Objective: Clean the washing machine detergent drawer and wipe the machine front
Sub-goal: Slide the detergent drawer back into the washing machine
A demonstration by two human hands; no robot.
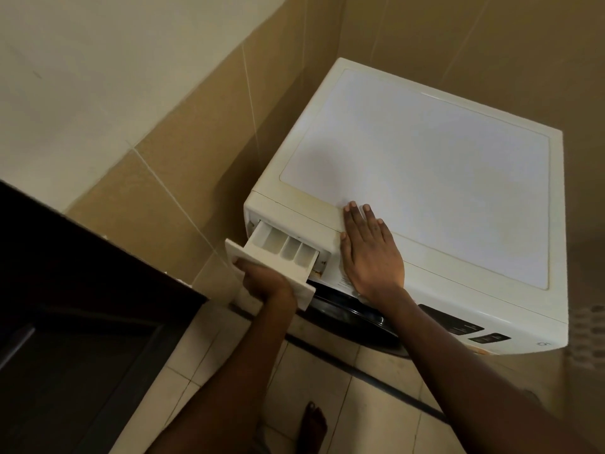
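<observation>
Here, left hand (265,283) gripping detergent drawer (284,249) (pulled out), right hand (370,250) flat.

I see two bare arms. The left forearm (235,371), coming in at 6 o'clock, is uncovered from the frame edge to the wrist, and the left hand (265,283) is bare too. The right forearm (474,362), from 4 o'clock, is likewise bare all along, ending in a bare right hand (370,253) with short, rounded fingernails (367,207). Low at 6 o'clock, a bare foot (314,424) shows its toes.
</observation>
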